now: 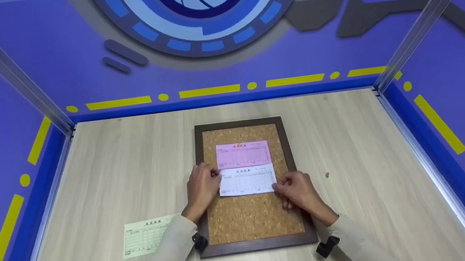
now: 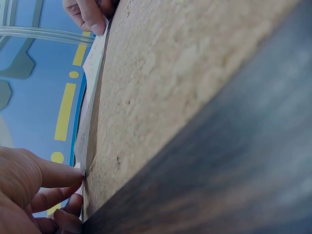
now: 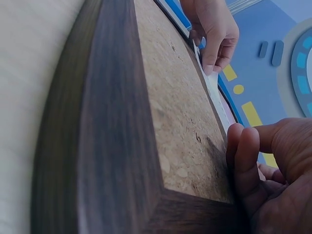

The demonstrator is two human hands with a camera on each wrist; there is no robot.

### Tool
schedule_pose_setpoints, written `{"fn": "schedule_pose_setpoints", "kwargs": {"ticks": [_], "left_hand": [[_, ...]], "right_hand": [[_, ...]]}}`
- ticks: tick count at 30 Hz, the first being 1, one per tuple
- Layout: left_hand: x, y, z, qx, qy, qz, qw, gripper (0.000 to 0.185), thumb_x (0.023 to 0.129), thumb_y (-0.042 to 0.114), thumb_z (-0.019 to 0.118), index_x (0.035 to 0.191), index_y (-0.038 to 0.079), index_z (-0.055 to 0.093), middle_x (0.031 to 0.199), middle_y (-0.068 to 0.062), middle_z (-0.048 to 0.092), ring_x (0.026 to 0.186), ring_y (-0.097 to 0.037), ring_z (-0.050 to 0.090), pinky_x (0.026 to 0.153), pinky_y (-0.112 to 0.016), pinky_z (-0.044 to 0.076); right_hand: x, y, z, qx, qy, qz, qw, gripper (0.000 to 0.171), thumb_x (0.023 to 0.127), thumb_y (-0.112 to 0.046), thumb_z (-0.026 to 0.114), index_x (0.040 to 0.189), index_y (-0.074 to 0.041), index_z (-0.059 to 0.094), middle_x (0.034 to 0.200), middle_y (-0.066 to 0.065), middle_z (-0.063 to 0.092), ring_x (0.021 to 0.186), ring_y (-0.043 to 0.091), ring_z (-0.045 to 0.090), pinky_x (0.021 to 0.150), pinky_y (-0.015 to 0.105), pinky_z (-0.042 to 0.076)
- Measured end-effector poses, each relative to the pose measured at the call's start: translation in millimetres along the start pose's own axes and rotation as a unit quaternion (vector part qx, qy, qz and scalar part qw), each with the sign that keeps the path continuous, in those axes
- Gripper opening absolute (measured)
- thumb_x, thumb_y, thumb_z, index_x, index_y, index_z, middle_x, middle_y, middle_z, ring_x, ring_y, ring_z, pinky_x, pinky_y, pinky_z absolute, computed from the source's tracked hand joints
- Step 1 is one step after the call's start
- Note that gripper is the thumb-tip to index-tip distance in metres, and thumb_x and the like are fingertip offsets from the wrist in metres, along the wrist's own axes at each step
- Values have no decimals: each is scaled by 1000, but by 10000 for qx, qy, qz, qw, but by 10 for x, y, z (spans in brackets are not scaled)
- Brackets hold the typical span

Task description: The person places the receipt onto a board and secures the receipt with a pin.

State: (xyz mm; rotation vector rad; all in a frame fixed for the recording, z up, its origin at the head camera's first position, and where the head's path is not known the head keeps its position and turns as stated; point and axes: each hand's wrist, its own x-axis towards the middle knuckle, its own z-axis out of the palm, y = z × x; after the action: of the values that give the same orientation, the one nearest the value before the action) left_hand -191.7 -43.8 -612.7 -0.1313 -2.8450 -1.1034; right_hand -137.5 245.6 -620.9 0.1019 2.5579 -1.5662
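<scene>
One white slip [image 1: 246, 181] lies over the corkboard [image 1: 254, 216], apparently unpinned; we see the left hand [image 1: 203, 185] and right hand [image 1: 297, 188], nearly closed, pinch its left and right edges. On its far side, we judge the pink slip [image 1: 243, 155] done, held by an orange pin [image 1: 239, 144]. The green slip [image 1: 144, 237], left, and loose pins [image 1: 327, 175], right, lie unused.

Between the sleeves [image 1: 163, 256], a hand could pass over the lower corkboard [image 1: 254, 218], but the left hand [image 1: 202, 187] and right hand [image 1: 298, 189] block the left edge and lower right corner of the white slip [image 1: 247, 183].
</scene>
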Motion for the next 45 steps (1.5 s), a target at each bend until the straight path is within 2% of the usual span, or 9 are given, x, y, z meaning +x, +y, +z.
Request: {"fn": "schedule_pose_setpoints", "kwargs": {"ticks": [5, 9, 16, 18, 24, 29, 34, 38, 45], "left_hand": [[-1, -4, 0, -46, -65, -12, 10000, 5, 92, 6, 78, 88, 7, 78, 92, -6, 68, 89, -25, 61, 73, -43, 51], [2, -5, -2, -29, -88, -60, 9999, 5, 93, 7, 79, 88, 7, 78, 92, -5, 67, 89, -24, 60, 73, -43, 51], [3, 11, -3, 37, -12, -57, 10000, 7, 93, 6, 80, 87, 8, 78, 90, -4, 68, 88, -23, 60, 73, -42, 51], [4, 10, -1, 40, -10, -62, 10000, 7, 92, 6, 80, 86, 8, 78, 90, -4, 68, 88, -23, 60, 73, -42, 51], [5, 2, 5, 48, 4, -66, 10000, 7, 91, 6, 81, 86, 8, 78, 91, -4, 68, 89, -24, 61, 74, -43, 52], [3, -4, 10, -1, -28, -86, 10000, 7, 92, 6, 81, 87, 9, 77, 92, -3, 67, 89, -22, 60, 73, -41, 51], [7, -7, 10, -39, -31, -88, 9999, 7, 92, 6, 80, 86, 9, 77, 94, -4, 68, 91, -24, 61, 75, -43, 52], [9, -12, 15, -2, -29, -87, 10000, 8, 92, 7, 81, 86, 10, 76, 94, -4, 69, 92, -24, 62, 75, -44, 53], [3, -17, 9, -70, 61, 58, 9999, 9, 91, 4, 82, 85, 9, 76, 90, -3, 68, 88, -23, 60, 72, -41, 51]], "right_hand": [[5, 30, -46, 304, 72, -112, 9994, 13, 97, -4, 77, 85, -3, 72, 62, 7, 70, 43, 17, 65, 39, 25, 51], [33, 51, -106, 485, 239, -380, 9978, 10, 98, -3, 78, 89, -2, 73, 67, 8, 70, 47, 18, 66, 41, 26, 54], [107, 87, -247, 698, 526, -842, 9926, 6, 99, -4, 81, 102, 0, 78, 85, 13, 76, 61, 20, 68, 50, 25, 56], [127, 125, -285, 649, 656, -966, 9910, 11, 99, -5, 82, 107, 0, 78, 93, 13, 77, 70, 20, 70, 55, 24, 56], [186, 253, -349, 363, 1050, -1207, 9865, 22, 96, -10, 87, 116, -4, 80, 116, 9, 72, 99, 23, 71, 81, 20, 56], [210, 316, -361, 129, 1093, -1173, 9870, 27, 97, -14, 87, 121, -5, 78, 127, 9, 64, 110, 26, 69, 89, 22, 55], [223, 360, -375, -10, 958, -1060, 9897, 34, 100, -15, 84, 131, -5, 74, 137, 10, 60, 117, 29, 68, 97, 36, 59], [246, 409, -390, -251, 843, -1172, 9892, 39, 100, -13, 83, 136, -4, 72, 144, 13, 58, 127, 30, 64, 105, 49, 56], [275, 474, -396, -537, 770, -1573, 9831, 44, 99, -11, 83, 140, 0, 70, 149, 17, 60, 136, 35, 59, 108, 56, 53]]}}
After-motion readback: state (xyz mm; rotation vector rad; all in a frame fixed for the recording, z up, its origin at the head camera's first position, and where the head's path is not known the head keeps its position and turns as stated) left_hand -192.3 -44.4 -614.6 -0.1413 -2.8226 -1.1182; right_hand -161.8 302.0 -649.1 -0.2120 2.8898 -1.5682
